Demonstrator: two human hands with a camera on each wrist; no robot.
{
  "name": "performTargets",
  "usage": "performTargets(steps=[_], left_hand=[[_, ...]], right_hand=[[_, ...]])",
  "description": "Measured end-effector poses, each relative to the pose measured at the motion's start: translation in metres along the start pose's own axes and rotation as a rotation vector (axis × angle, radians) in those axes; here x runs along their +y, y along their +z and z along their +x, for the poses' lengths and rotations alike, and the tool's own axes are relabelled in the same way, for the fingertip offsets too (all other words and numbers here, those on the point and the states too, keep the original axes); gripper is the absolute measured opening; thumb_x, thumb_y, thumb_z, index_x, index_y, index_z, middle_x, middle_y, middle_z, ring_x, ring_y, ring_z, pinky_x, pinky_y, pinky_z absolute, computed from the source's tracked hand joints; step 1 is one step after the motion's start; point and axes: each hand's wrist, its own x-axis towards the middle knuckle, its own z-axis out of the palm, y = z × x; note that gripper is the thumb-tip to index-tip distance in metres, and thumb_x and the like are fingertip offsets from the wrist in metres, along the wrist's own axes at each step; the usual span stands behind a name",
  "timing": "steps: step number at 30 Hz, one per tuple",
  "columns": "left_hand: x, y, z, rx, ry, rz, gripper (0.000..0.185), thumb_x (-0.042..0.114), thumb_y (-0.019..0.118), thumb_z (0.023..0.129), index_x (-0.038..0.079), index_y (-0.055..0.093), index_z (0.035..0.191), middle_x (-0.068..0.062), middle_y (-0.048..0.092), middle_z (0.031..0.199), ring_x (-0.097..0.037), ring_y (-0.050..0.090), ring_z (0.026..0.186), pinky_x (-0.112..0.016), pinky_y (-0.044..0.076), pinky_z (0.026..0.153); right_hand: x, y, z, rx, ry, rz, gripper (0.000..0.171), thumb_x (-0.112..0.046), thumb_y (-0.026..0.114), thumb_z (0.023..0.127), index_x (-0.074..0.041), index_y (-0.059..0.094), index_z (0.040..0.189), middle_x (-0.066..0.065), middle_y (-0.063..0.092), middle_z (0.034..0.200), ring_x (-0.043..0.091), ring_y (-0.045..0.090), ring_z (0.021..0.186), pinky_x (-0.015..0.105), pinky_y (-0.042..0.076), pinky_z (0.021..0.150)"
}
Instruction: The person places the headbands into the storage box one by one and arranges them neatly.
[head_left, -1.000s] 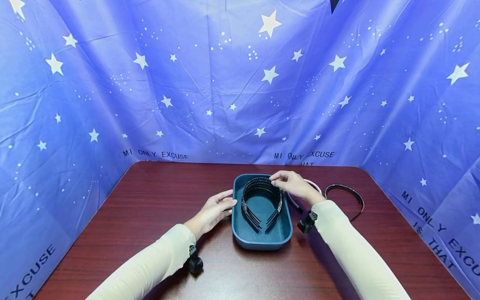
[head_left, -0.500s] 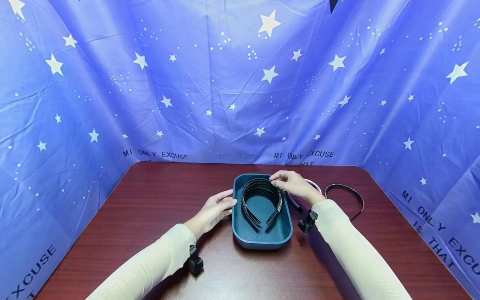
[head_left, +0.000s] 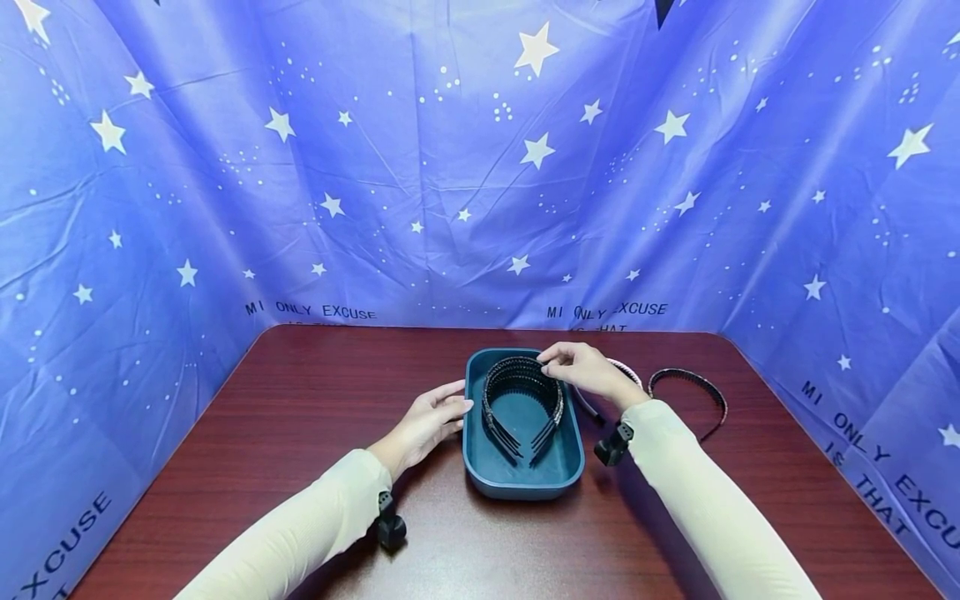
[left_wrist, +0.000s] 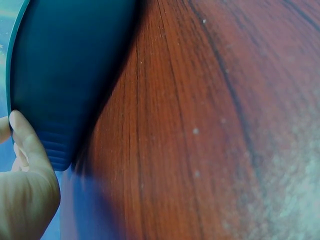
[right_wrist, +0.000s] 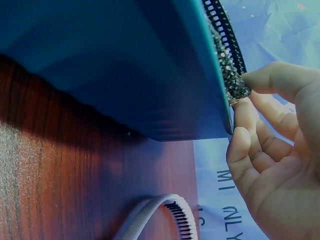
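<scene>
A dark teal rectangular bin [head_left: 525, 490] stands on the table and holds several black toothed headbands [head_left: 521, 367], nested one behind another, some with glittery outer surfaces. My left hand [head_left: 426, 419] touches the bin's left wall with its fingers extended; in the left wrist view its fingertips [left_wrist: 18, 119] meet the wall near the rim. At the back right of the bin, my right hand [head_left: 588, 371] pinches a glittery headband [right_wrist: 230, 75] between thumb and finger. The lower fingers of that hand lie close to the bin's rim in the right wrist view.
Right of the bin, a pale headband [head_left: 626, 369] lies partly hidden behind my right hand. Farther right lies a dark headband with a patterned edge [head_left: 693, 377]. A blue star-printed curtain [head_left: 480, 167] encloses the back and sides of the reddish-brown table [head_left: 315, 375].
</scene>
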Motion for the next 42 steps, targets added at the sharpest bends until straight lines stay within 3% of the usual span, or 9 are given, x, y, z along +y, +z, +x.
performTargets(steps=[22,29,36,42], left_hand=[[0.0007,0.0004,-0.0018,-0.003,-0.003,0.008,0.057,0.006,0.065,0.097,0.002,0.043,0.15,-0.013,0.061,0.12,-0.014,0.063,0.096,-0.024,0.054,0.079],[0.0005,-0.0002,-0.0012,-0.012,0.004,0.008,0.057,0.006,0.064,0.097,0.002,0.043,0.15,-0.021,0.057,0.127,-0.015,0.063,0.098,-0.024,0.054,0.08],[0.0003,0.0005,0.0005,-0.007,0.001,-0.008,0.056,0.004,0.064,0.097,0.002,0.044,0.149,-0.023,0.057,0.128,-0.015,0.063,0.095,-0.022,0.054,0.077],[0.0003,0.0005,0.0008,-0.009,-0.007,-0.023,0.057,0.002,0.064,0.096,0.001,0.044,0.149,-0.021,0.058,0.125,-0.012,0.062,0.091,-0.02,0.054,0.074]], right_hand=[[0.0006,-0.0004,-0.0018,0.015,0.027,-0.022,0.025,-0.021,0.065,0.095,-0.012,0.073,0.117,0.004,0.07,0.095,0.019,0.061,0.083,0.035,0.05,0.075],[0.0036,-0.0022,-0.0033,0.029,0.041,0.024,0.026,-0.019,0.064,0.096,-0.011,0.072,0.119,0.006,0.07,0.099,0.02,0.062,0.083,0.034,0.052,0.075],[0.0065,-0.0023,-0.0048,0.023,0.036,0.066,0.027,-0.019,0.064,0.096,-0.008,0.071,0.12,0.008,0.07,0.101,0.02,0.061,0.083,0.044,0.054,0.081],[0.0082,-0.0023,-0.0051,0.014,0.02,0.083,0.028,-0.017,0.064,0.097,-0.005,0.069,0.122,0.012,0.069,0.1,0.02,0.06,0.082,0.039,0.053,0.078]])
